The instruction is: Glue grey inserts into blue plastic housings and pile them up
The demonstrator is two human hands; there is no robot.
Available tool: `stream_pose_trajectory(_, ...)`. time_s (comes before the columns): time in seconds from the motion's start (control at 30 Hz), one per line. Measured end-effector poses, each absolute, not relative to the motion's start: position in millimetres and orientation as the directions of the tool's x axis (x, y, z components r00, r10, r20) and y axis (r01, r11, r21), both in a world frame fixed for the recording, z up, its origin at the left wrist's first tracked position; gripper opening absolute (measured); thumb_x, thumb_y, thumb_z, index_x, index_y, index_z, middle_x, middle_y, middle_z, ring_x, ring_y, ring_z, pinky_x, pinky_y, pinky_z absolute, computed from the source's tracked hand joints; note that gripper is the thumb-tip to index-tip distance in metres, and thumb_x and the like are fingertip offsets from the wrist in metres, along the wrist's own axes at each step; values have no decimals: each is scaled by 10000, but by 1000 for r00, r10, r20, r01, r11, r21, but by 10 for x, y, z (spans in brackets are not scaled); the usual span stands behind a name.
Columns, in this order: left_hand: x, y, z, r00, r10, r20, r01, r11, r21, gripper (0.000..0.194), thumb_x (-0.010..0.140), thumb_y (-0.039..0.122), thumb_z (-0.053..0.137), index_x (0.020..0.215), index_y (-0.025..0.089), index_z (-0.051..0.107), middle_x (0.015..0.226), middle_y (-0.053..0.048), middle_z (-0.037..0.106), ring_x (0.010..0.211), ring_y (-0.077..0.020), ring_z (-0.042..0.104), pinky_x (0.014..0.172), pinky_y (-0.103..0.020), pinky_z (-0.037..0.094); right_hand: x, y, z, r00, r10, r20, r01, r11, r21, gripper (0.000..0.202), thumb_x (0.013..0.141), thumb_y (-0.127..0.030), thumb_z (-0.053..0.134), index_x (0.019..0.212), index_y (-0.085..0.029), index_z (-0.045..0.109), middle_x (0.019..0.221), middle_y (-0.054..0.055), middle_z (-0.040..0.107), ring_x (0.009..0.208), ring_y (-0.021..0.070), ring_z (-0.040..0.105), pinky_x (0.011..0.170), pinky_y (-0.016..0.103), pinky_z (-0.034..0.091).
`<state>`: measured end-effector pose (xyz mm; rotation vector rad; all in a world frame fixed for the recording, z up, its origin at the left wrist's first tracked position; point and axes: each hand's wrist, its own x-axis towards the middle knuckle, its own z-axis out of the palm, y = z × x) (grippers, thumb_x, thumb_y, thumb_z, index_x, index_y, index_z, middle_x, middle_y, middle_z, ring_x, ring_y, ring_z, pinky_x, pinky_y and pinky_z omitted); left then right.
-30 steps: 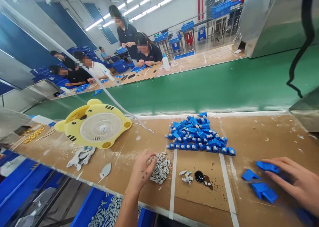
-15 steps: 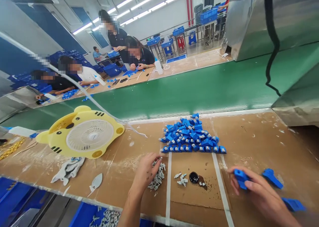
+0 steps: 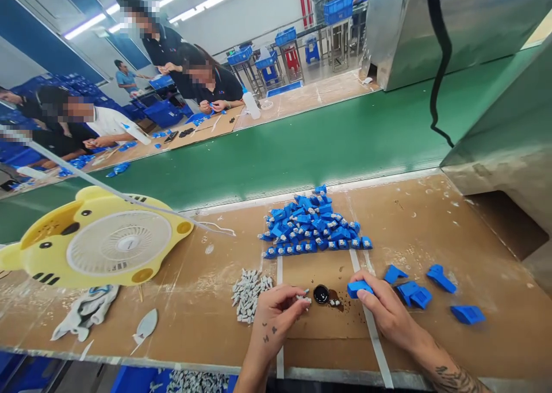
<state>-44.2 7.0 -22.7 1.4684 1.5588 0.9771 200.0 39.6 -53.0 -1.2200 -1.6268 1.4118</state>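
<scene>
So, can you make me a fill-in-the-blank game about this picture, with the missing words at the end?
1. The right hand holds a block whose colour is ____.
2. The big animal-face fan has a body coloured ____.
3. From the wearer's side, the heap of small grey parts is to the ____ of the round black dish.
4. The colour of the long tape strips on the worktop is ____.

Missing words: blue; yellow; left; white.

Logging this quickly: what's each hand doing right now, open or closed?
Left hand: fingertips at small grey plastic pieces; whether gripping, can't tell.
Right hand: closed on a blue plastic block.
</scene>
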Motion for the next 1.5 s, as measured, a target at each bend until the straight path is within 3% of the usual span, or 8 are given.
stream_pose_trajectory(0.13, -448, 69, -270, 25, 1000, 8, 440, -18, 898, 386, 910, 560, 680, 940, 208, 835, 670, -56, 743, 543, -171, 683, 511, -238, 568, 1979, 356, -620, -292, 956, -13, 232, 58, -971, 295, 949, -467, 477, 948, -260, 687, 901, 57, 718, 769, 241, 620, 710, 343, 479)
stream_pose_trajectory(0.23, -478, 72, -348, 118, 980, 162, 493, -200, 846, 310, 1010, 441, 581, 1038, 240, 815, 634, -18, 729, 518, -141, 675, 545, -213, 579, 1967, 373, -654, -297, 954, 37, 226, 108, -968, 325, 987, -457, 419, 913, -241, 651, 730, 23, 628, 633, 197, 548, 600, 302, 439)
stream_pose_trajectory(0.37, -501, 84, -430, 191, 930, 315, 621, -363, 695, 266, 1031, 361, 560, 963, 248, 790, 693, -11, 748, 581, -136, 702, 602, -201, 577, 1954, 416, -652, -336, 938, 85, 199, 159, -967, 398, 1028, -484, 376, 822, -223, 597, 624, -15, 529, 542, 158, 478, 527, 269, 382)
stream_pose_trajectory(0.7, -402, 142, -305, 462, 837, 293, 748, -545, 378, 272, 1018, 145, 469, 875, 219, 688, 768, -28, 746, 656, -184, 699, 589, -258, 544, 1886, 421, -640, -334, 938, 90, 163, 152, -975, 600, 1029, -666, 292, 726, -218, 553, 600, -12, 544, 536, 146, 478, 530, 268, 373)
stream_pose_trajectory(0.97, -239, 142, -140, 314, 834, 454, 666, -534, 520, 162, 994, 160, 565, 889, 219, 674, 754, 0, 743, 630, -138, 688, 596, -212, 539, 1832, 443, -472, -232, 969, -81, 97, -59, -993, 601, 967, -715, 372, 670, -218, 533, 592, -19, 471, 567, 150, 421, 548, 274, 361)
stream_pose_trajectory(1.2, 91, 106, -32, 153, 795, 588, 585, -552, 594, 107, 949, 128, 634, 915, 216, 684, 775, 1, 756, 662, -125, 712, 659, -193, 570, 1581, 438, -413, -216, 916, -337, -214, -381, -900, 601, 797, -820, 497, 656, -237, 466, 533, -84, 288, 468, 107, 248, 444, 254, 225)
stream_pose_trajectory(1.33, 170, 123, -109, 167, 807, 567, 598, -540, 592, 123, 930, 96, 635, 918, 209, 683, 792, -13, 758, 665, -134, 707, 650, -208, 569, 1509, 407, -387, -218, 904, -369, -228, -414, -881, 591, 752, -817, 545, 650, -240, 465, 513, -88, 290, 468, 109, 250, 445, 254, 231)
stream_pose_trajectory(1.5, 206, 113, -168, 125, 810, 573, 574, -530, 624, 164, 935, 71, 599, 912, 205, 691, 789, -20, 758, 648, -131, 690, 601, -196, 550, 1433, 371, -349, -47, 931, -362, -168, -365, -916, 633, 707, -851, 533, 575, -235, 465, 572, -29, 413, 553, 144, 394, 536, 282, 369)
